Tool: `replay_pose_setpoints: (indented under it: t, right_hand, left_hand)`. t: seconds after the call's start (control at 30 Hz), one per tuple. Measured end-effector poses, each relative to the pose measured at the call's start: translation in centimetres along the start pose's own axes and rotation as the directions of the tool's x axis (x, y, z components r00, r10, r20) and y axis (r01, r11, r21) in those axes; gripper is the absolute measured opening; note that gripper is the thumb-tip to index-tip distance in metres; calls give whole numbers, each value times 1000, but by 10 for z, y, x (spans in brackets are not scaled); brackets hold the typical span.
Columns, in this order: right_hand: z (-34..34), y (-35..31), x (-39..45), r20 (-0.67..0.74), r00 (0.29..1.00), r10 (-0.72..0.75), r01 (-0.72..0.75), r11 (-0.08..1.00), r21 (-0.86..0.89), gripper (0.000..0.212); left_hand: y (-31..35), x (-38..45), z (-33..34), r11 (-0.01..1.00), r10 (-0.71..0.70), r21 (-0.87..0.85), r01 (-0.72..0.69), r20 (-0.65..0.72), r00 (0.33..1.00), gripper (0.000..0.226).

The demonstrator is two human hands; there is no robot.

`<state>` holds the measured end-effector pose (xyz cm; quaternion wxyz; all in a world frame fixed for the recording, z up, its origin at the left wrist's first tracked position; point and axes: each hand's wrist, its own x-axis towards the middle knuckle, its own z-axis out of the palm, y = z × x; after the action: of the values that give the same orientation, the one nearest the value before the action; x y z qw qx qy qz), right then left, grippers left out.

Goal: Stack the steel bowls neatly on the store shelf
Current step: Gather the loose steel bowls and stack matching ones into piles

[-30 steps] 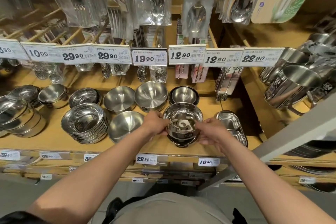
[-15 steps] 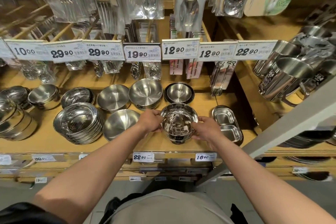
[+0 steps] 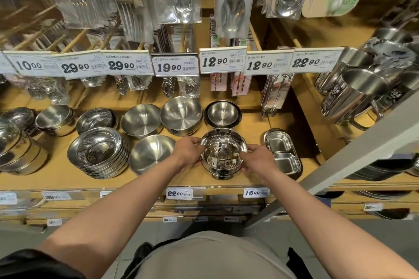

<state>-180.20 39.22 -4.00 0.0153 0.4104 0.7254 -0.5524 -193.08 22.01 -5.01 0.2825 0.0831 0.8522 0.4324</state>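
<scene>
A shiny steel bowl [image 3: 223,152] sits on top of a small stack of like bowls near the front edge of the wooden shelf [image 3: 56,174]. My left hand [image 3: 189,149] grips its left rim and my right hand [image 3: 257,157] grips its right rim, fingers curled around the sides. A taller stack of shiny bowls [image 3: 98,153] stands to the left. A matte bowl [image 3: 152,154] lies just left of my left hand. Behind are two more matte bowls [image 3: 181,115] and a small bowl on a dark plate [image 3: 223,113].
A two-compartment steel tray [image 3: 282,152] lies just right of my right hand. Steel mugs [image 3: 353,95] stand on the right shelf section behind a slanted grey post [image 3: 353,154]. Price tags [image 3: 174,67] and hanging packed cutlery overhang the shelf. More bowl stacks [image 3: 18,142] stand far left.
The bowl between my hands has settled slightly lower onto its stack, and my hands stay on its rim. The view has shifted a little to the left.
</scene>
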Motion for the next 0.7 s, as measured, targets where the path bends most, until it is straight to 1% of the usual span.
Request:
replay_pose_setpoints:
  t: [0.13,0.23,0.33,0.4,0.5,0.6,0.7]
  right_hand:
    - [-1,1,0,-5,1000,-7,7,1000,-11,11]
    - [-1,1,0,10,1000,0,0,1000,11,16]
    - [-2,1,0,12,1000,-3,3,1000,20,21]
    - [-3,3,-1,27,1000,10,-11,1000,25,25]
    - [-5,6,-3,80,995,57,-66,991,113,31]
    - [-8,8,-4,113,992,64,-84,980,179,39]
    - [-11,12,-4,149,986,80,-113,968,226,38]
  left_hand:
    - [1,-1,0,1000,-17,-10,18,14,1000,23]
    - [1,-3,1,994,-71,-81,73,27,997,16]
    - [1,-5,1,977,-120,-173,126,42,992,35]
    - [1,-8,2,957,-155,-237,166,64,986,41]
    - [4,-13,3,921,-207,-312,232,112,972,41]
    - [5,-16,4,871,-246,-390,297,176,953,39]
    - [4,-17,4,849,-257,-414,328,218,942,38]
